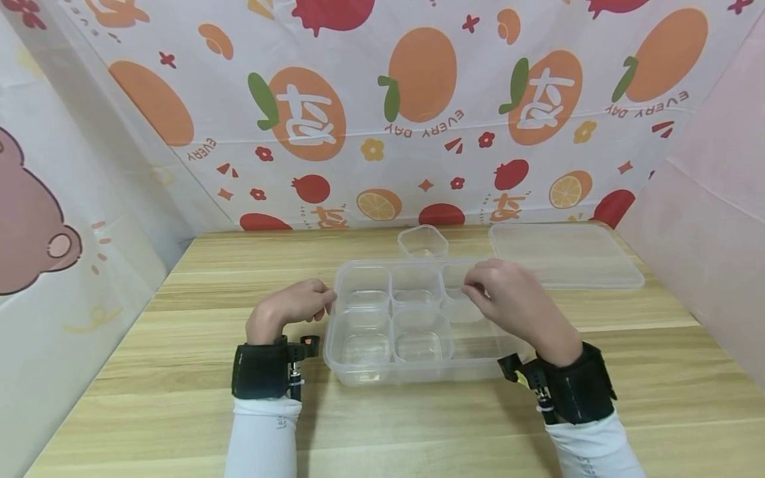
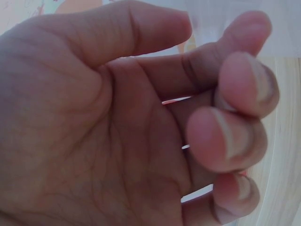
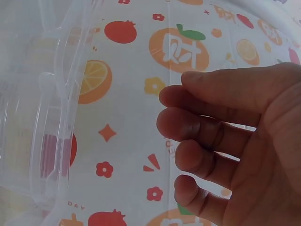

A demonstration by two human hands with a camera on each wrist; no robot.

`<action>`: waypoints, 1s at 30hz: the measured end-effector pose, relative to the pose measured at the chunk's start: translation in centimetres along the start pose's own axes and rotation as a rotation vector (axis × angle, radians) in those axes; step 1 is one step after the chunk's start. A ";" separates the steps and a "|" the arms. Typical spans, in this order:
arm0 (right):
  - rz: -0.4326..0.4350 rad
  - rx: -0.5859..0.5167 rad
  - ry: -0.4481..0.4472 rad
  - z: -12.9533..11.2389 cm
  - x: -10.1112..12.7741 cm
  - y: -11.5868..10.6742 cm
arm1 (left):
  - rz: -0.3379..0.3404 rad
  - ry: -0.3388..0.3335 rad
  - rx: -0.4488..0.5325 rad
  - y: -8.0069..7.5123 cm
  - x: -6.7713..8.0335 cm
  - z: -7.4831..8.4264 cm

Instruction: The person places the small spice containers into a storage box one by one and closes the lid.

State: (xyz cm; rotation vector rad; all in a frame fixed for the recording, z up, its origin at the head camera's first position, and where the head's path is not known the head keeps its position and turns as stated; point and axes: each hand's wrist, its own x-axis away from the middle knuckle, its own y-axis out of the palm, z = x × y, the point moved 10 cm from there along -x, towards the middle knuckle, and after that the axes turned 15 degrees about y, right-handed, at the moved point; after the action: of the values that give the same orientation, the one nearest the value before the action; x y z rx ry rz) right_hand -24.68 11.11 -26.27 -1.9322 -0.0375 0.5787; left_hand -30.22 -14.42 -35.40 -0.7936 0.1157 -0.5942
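Note:
A clear rectangular plastic box (image 1: 382, 373) stands in the middle of the table. Several small clear square cups, including one at the front left (image 1: 361, 338), sit inside it on the left and middle. My left hand (image 1: 293, 307) is at the box's left rim, fingers loosely bent; whether the index fingertip touches the rim, I cannot tell. In the left wrist view a gap shows between thumb and index. Over the box's right half hovers my right hand (image 1: 508, 292). Its fingers are relaxed and slightly bent, with nothing between them in the right wrist view.
Behind the box stands another small clear cup (image 1: 423, 242). A flat translucent lid (image 1: 568, 255) lies at the table's back right. Fruit-printed cloth (image 1: 370, 139) hangs along the back edge of the wooden table (image 1: 418, 431), with more cloth at both sides.

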 end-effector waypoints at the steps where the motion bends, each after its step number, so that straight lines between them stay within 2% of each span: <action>1: -0.003 -0.001 0.002 0.0 0.0 0.0 | 0.001 -0.002 0.000 0.0 0.0 0.0; 12: -0.016 -0.013 -0.003 0.0 0.1 0.3 | -0.003 0.005 0.009 0.2 -0.2 0.1; 19: 0.007 -0.027 -0.011 -0.1 0.1 0.3 | -0.007 -0.012 0.007 0.1 0.1 -0.2; 26: 0.015 0.048 -0.041 0.1 -0.8 1.1 | 0.000 -0.015 0.011 0.1 0.2 -0.2; 30: 0.001 0.064 -0.028 0.6 -1.6 1.1 | 0.000 -0.012 0.020 0.2 0.1 -0.2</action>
State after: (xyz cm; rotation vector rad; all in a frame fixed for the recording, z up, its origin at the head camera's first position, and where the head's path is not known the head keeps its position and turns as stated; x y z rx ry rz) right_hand -26.62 10.71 -26.86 -1.8623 -0.0349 0.6005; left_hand -30.16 -14.48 -35.63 -0.7776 0.0981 -0.5895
